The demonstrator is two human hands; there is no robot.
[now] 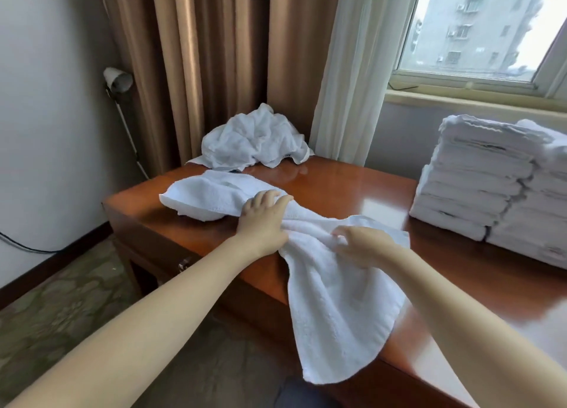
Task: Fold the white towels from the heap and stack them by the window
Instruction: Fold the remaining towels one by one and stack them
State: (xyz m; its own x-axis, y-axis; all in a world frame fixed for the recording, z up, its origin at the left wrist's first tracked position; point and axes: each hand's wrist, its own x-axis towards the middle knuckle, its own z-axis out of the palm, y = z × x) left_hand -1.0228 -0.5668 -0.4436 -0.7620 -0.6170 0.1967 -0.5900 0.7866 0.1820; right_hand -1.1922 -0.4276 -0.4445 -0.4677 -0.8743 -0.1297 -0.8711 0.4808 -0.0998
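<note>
A white towel [331,288] lies bunched across the near edge of the wooden table [352,180], one end hanging over the front. My left hand [260,220] grips the towel near its middle, fingers curled into the cloth. My right hand [362,245] pinches a fold of the same towel just to the right. The heap of unfolded white towels [254,140] sits at the table's far left corner. Two tall stacks of folded white towels [491,186] stand at the right, under the window [478,33].
Brown curtains [196,54] and a sheer white curtain [352,63] hang behind the table. A lamp [118,79] on a thin stand is at the left wall. A dark cable [18,245] runs along the baseboard. Patterned floor lies at the left.
</note>
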